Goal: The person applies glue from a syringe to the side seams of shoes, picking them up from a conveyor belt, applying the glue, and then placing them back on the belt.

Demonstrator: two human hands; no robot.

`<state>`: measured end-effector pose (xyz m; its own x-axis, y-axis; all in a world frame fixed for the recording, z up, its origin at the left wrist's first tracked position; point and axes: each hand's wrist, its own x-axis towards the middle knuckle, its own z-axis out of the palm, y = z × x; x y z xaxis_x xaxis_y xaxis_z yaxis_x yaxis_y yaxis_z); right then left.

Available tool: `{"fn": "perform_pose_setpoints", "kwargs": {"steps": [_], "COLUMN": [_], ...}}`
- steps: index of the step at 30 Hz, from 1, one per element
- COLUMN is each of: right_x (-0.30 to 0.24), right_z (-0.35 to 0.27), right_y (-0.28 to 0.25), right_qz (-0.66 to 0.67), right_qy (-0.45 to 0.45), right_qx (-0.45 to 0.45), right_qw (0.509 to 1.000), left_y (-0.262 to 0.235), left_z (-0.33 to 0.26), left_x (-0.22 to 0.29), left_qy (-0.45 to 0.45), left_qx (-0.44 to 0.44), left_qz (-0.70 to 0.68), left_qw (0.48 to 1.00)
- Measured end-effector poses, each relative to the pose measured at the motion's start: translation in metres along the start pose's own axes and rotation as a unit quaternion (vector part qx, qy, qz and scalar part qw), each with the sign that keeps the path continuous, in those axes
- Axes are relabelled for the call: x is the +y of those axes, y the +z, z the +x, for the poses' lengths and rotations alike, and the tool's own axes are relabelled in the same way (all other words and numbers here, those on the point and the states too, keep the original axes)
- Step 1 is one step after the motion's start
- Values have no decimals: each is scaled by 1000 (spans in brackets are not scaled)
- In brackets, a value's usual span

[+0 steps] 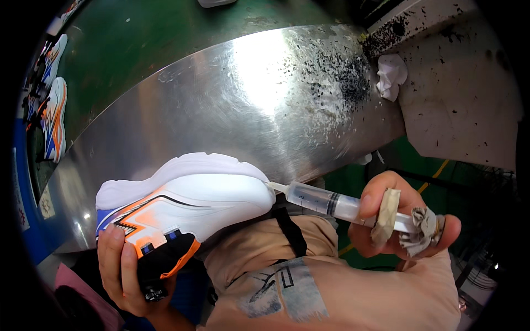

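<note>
Two hands at work: both busy over one shoe, person seated at a bench.
Bench: curved steel table, shiny, peppered with black specks toward its right end; a crumpled white rag lies at that end.
Belt: green surface beyond the table, with more shoes at far left.
Shoe: white sneaker with orange and blue trim, lying on its side, sole toward the table, resting over the person's lap.
Left hand: closed around the shoe's dark opening from below, fingers wrapped, holding it steady.
Right hand: closed on a syringe, its fingers padded with taped scraps.
Tip: the nozzle touches the end of the sneaker at the seam between sole and upper.
Judgement: keep the nozzle tight in the seam, press slowly, and brace the shoe so nothing smears the white side.
</note>
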<state>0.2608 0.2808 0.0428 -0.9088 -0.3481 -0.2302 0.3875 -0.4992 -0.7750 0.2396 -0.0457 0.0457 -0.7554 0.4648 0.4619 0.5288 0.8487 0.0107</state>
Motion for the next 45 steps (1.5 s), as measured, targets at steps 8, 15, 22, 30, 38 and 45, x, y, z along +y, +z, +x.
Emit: {"fn": "perform_pose_setpoints", "kwargs": {"steps": [8,15,22,30,38,45], "right_x": [8,30,39,51,30,42], "right_z": [12,19,20,38,40,64], "right_y": [17,30,18,16,-12,-78], "right_qz": [-13,-91,-97,-225,-257,-458], "right_qy": [-65,-107,-107,-229,-194,-287], "right_qx": [-58,-84,-93,-148,-108,177], "right_qw": [996,987,985,936,941,822], "left_y": [-6,-18,2,11,31,51], "left_z": [25,49,106,130,149,137], "left_x": [-6,-28,-60,-74,-74,-115], "left_qy": [-32,-52,-144,-189,-215,-236], "left_qx": [-64,-149,-235,-286,-361,-296], "left_qz": [-38,-85,-245,-335,-345,-399], "left_qw": [997,984,930,878,839,835]}}
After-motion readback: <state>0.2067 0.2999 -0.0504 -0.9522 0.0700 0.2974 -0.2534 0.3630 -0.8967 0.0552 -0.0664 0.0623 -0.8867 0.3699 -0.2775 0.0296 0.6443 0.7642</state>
